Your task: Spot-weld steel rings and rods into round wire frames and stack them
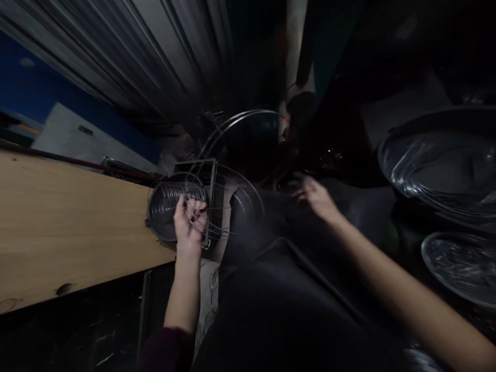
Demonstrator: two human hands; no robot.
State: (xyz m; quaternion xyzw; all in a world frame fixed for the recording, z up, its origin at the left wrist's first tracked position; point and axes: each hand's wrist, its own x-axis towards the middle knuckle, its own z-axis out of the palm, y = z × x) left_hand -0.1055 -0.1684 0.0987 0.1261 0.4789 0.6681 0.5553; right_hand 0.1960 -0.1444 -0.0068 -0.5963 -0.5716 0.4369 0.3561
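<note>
1. Apparently clenched with the left grip (190, 214) around thin wire loops (251, 112), probably to restrain their spring.
2. Arched up towards a pale post (296, 46), with room there for the wide curve.
3. Raised over dark cloth (271, 289) with the right grip (315, 199), too blurred to tell whether released or grasping.
4. Set near the left grip, at the end of a wooden surface (77, 222), probably for easy reach: 1 dark round container (165, 230) around a ribbed coil (168, 199).
5. Placed well apart at right, perhaps out of the way: 1 large round bundle (399, 165).
</note>
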